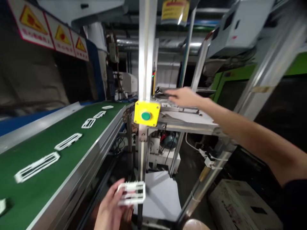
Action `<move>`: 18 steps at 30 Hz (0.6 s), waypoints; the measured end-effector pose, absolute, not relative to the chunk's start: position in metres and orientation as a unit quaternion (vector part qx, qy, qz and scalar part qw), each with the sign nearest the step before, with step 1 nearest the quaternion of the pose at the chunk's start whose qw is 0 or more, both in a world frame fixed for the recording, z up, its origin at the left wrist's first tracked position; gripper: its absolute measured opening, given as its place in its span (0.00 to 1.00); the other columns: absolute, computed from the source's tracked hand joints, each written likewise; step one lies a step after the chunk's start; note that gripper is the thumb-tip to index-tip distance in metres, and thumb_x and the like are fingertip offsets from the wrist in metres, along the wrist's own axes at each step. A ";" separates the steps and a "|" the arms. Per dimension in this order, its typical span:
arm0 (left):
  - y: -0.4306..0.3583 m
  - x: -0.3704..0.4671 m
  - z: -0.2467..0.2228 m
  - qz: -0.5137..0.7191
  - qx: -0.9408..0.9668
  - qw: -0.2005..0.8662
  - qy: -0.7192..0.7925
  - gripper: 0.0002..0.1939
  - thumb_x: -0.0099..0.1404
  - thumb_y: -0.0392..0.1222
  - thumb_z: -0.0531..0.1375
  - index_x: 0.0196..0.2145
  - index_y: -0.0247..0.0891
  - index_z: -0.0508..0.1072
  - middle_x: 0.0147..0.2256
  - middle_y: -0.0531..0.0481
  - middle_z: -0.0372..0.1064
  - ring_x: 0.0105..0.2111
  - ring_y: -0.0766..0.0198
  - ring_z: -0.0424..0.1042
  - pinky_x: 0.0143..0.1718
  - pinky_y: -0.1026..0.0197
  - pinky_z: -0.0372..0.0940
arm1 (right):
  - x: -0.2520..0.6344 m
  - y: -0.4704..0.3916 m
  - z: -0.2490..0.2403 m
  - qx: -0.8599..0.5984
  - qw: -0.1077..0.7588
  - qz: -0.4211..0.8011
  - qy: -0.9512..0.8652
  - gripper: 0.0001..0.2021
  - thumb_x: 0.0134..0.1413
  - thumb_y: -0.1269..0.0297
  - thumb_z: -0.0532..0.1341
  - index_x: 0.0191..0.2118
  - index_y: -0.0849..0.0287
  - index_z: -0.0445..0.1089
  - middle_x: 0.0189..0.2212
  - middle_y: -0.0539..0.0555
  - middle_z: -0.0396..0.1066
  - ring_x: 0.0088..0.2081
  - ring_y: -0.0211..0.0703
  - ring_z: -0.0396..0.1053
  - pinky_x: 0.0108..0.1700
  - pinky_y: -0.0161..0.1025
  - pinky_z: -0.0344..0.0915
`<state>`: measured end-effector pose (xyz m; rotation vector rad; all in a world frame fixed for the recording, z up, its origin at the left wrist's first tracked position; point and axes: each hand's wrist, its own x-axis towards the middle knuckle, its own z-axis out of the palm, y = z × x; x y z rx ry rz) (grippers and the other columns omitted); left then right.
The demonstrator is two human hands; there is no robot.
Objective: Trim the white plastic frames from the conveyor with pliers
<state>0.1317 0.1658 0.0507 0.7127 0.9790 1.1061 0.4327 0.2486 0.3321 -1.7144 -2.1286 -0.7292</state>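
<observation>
My left hand (111, 203), low in the middle of the view, grips a white slotted plastic frame (137, 192) by its left end. My right hand (183, 96) is stretched forward over a metal-framed table behind the post. Its fingers point left at a dark, blurred object (165, 92); whether they hold it is too smeared to tell. On the green conveyor belt (48, 137) to the left lie several similar white plastic frames (38, 166) in a line.
An upright metal post (145, 57) carries a yellow box with a green button (146, 116). Below stands a shelf with white sheets (161, 195). Slanted metal bars (208, 182) and a pale box (242, 204) are at right. Warning signs (61, 34) hang upper left.
</observation>
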 end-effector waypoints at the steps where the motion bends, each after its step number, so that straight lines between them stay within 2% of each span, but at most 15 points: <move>1: 0.172 0.133 0.057 0.499 0.317 0.692 0.413 0.21 0.56 0.50 0.64 0.46 0.42 0.69 0.37 0.48 0.72 0.35 0.58 0.72 0.30 0.60 0.69 | 0.427 0.235 0.333 -0.579 0.196 -0.265 -0.746 0.21 0.59 0.62 0.49 0.53 0.67 0.66 0.47 0.60 0.70 0.46 0.45 0.68 0.46 0.40 0.60; 2: 0.177 0.134 0.065 0.507 0.323 0.709 0.369 0.21 0.54 0.47 0.65 0.45 0.39 0.69 0.36 0.46 0.72 0.35 0.59 0.72 0.31 0.62 0.69 | 0.421 0.220 0.332 -0.566 0.228 -0.266 -0.747 0.20 0.60 0.61 0.49 0.51 0.65 0.68 0.45 0.58 0.72 0.46 0.44 0.69 0.46 0.41 0.61; 5: 0.185 0.149 0.090 0.550 0.314 0.723 0.276 0.16 0.55 0.43 0.65 0.41 0.37 0.68 0.36 0.47 0.71 0.36 0.60 0.72 0.30 0.66 0.68 | 0.395 0.166 0.305 -0.548 0.322 -0.156 -0.756 0.15 0.59 0.57 0.52 0.37 0.60 0.74 0.28 0.52 0.74 0.29 0.37 0.72 0.33 0.36 0.68; 7: 0.183 0.166 0.109 0.575 0.301 0.728 0.221 0.13 0.57 0.43 0.64 0.39 0.39 0.68 0.37 0.49 0.71 0.37 0.61 0.72 0.31 0.67 0.68 | 0.373 0.135 0.272 -0.545 0.317 -0.011 -0.776 0.15 0.59 0.57 0.53 0.32 0.58 0.73 0.26 0.51 0.74 0.23 0.33 0.69 0.24 0.31 0.65; 10: 0.173 0.194 0.133 0.587 0.316 0.729 0.151 0.10 0.60 0.45 0.61 0.39 0.43 0.67 0.37 0.50 0.72 0.37 0.61 0.72 0.37 0.63 0.70 | 0.349 0.107 0.235 -0.524 0.270 0.110 -0.800 0.12 0.60 0.58 0.53 0.33 0.57 0.71 0.22 0.48 0.70 0.21 0.32 0.64 0.20 0.30 0.59; 13: 0.167 0.207 0.145 0.619 0.370 0.670 0.176 0.15 0.61 0.50 0.59 0.44 0.47 0.65 0.44 0.49 0.71 0.47 0.55 0.69 0.45 0.56 0.68 | 0.359 0.104 0.248 -0.524 0.305 0.064 -0.793 0.13 0.61 0.60 0.52 0.31 0.57 0.69 0.20 0.46 0.66 0.18 0.30 0.59 0.17 0.30 0.53; 16: 0.173 0.202 0.132 0.642 0.388 0.606 0.264 0.24 0.56 0.57 0.61 0.48 0.49 0.64 0.46 0.47 0.71 0.50 0.51 0.67 0.44 0.55 0.69 | 0.400 0.134 0.298 -0.578 0.331 -0.110 -0.738 0.15 0.63 0.60 0.48 0.31 0.58 0.68 0.20 0.48 0.65 0.17 0.30 0.57 0.18 0.31 0.50; 18: 0.180 0.193 0.110 0.611 0.393 0.616 0.306 0.24 0.52 0.61 0.62 0.44 0.49 0.67 0.40 0.46 0.74 0.45 0.49 0.71 0.38 0.53 0.71 | 0.431 0.175 0.330 -0.640 0.242 -0.217 -0.696 0.19 0.64 0.63 0.43 0.33 0.60 0.69 0.22 0.52 0.67 0.22 0.34 0.62 0.23 0.33 0.55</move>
